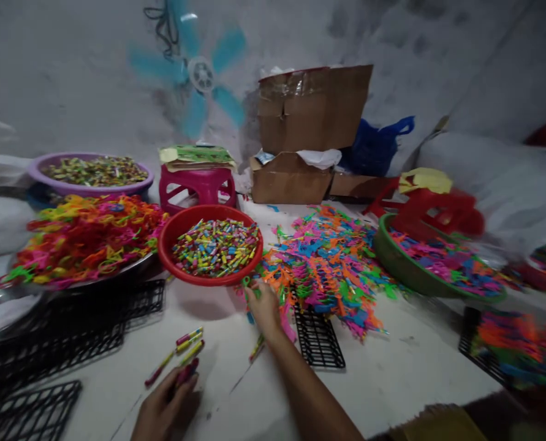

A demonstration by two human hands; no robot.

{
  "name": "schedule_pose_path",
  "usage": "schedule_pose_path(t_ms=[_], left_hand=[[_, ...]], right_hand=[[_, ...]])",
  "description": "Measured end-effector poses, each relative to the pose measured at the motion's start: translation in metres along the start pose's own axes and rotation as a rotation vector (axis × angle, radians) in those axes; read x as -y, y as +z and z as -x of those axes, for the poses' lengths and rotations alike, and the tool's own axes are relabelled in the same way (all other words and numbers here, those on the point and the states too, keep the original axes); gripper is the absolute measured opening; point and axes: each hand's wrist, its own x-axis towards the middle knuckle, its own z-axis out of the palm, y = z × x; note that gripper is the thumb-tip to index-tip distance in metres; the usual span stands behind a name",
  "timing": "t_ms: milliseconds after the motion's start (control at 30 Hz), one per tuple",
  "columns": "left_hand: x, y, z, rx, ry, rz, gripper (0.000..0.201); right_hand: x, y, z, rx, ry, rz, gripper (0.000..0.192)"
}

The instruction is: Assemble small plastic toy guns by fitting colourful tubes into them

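Observation:
My left hand (166, 405) is closed near the front of the white table, its fingers curled by a dark red bit I cannot make out. Just beyond it lie several small striped tubes (190, 352), yellow and red. My right hand (266, 309) pinches a small green plastic piece with a looped end (246, 282), in front of the red basin (165, 260) of colourful tubes. Under that forearm, another striped tube (257, 348) rests on the table. Right of the hand spreads a heap of bright plastic pieces (328, 263), partly over a black grid rack (321, 340).
At left are a pile of stringy plastic pieces (93, 239), a purple basin (36, 168) and black racks (70, 334). Behind stand a pink stool (199, 184), cardboard boxes (295, 177) and a turning fan (202, 75). A green basin (392, 260) sits at right.

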Motion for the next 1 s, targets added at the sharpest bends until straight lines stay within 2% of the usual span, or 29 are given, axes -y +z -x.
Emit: schedule_pose_path(t_ms=[100, 233, 300, 400, 500, 567, 667, 800, 1000], left_hand=[[-0.010, 0.020, 0.005, 0.053, -0.089, 0.012, 0.034], [-0.021, 0.039, 0.008, 0.088, -0.198, 0.244, 0.042], [-0.022, 0.036, 0.008, 0.117, -0.227, 0.303, 0.046], [-0.019, 0.019, 0.005, 0.156, -0.213, 0.239, 0.047], [-0.016, 0.009, 0.004, 0.104, -0.211, 0.263, 0.048], [-0.018, 0.011, 0.006, 0.069, -0.224, 0.334, 0.052], [-0.029, 0.021, 0.011, 0.090, -0.172, 0.389, 0.058], [-0.045, 0.027, 0.016, 0.136, -0.084, 0.380, 0.047], [-0.046, 0.021, 0.015, -0.026, -0.052, 0.436, 0.045]], right_hand=[[-0.007, -0.005, 0.009, 0.067, 0.145, -0.323, 0.022], [-0.017, -0.004, 0.005, 0.155, 0.260, -0.360, 0.020], [-0.018, -0.006, -0.001, 0.192, 0.308, -0.373, 0.020], [-0.013, -0.012, 0.000, 0.287, 0.355, -0.416, 0.024], [-0.002, -0.021, 0.016, 0.406, 0.373, -0.482, 0.032], [0.009, -0.026, 0.031, 0.485, 0.383, -0.590, 0.038], [0.026, -0.032, 0.051, 0.557, 0.383, -0.774, 0.041], [0.044, -0.035, 0.071, 0.604, 0.359, -0.862, 0.041], [0.048, -0.032, 0.088, 0.748, 0.337, -0.875, 0.039]])
